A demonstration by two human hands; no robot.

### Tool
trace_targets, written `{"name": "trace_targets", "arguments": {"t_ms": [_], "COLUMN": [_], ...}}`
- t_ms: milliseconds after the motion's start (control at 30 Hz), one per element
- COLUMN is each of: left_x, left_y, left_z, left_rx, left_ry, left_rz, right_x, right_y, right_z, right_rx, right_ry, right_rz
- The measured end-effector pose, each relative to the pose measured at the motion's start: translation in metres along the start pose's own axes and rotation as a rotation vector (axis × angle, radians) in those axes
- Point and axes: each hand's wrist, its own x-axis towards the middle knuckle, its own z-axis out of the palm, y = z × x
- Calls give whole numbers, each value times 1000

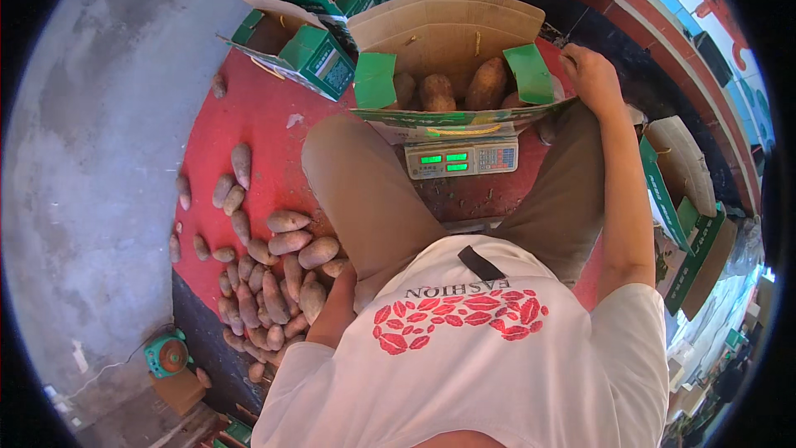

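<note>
A person in a white printed shirt and tan trousers crouched over an open cardboard box (448,33) with green flaps, which sat on a digital scale (461,158) whose green display was lit. Several sweet potatoes (487,83) lay inside the box. The right hand (590,73) rested at the box's right edge, just beside the green flap; its fingers were curled against the cardboard, though whether that grip was closed on the rim could not be told. The left hand (342,280) reached down beside the left knee into a heap of loose sweet potatoes (269,290) spread over a red mat (249,124) on the floor. The hand was partly hidden behind the leg and shirt, touching the tubers nearest the knee, and its grip could not be made out. More green-and-brown boxes (311,46) stood folded open behind the scale, and others were stacked at the person's right (688,224). A small teal device (167,354) sat on the grey concrete floor (91,158) near the heap.
</note>
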Motion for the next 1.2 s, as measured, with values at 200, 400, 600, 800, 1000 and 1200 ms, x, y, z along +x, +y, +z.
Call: {"name": "trace_targets", "arguments": {"t_ms": [200, 400, 600, 800, 1000, 1200], "left_x": [34, 85, 61, 83, 64, 57], "left_y": [55, 118, 276, 288, 308, 325], "left_z": [-16, -80, -17, -12, -3, -4], "left_rx": [-105, -226, 78, -50, -98, -38], "left_ry": [22, 36, 238, 216, 264, 297], "left_rz": [63, 132, 330, 400, 390, 415], "right_x": [0, 5, 0, -11, -77, -174], "right_y": [7, 12, 8, 7, 79, 167], "right_z": [0, -1, 0, -21, -50, -50], "right_rx": [58, 66, 108, 244, 44, -280], "right_ry": [53, 97, 165, 515, 471, 183], "right_rz": [-8, -37, 23, 12, 310, 622]}}
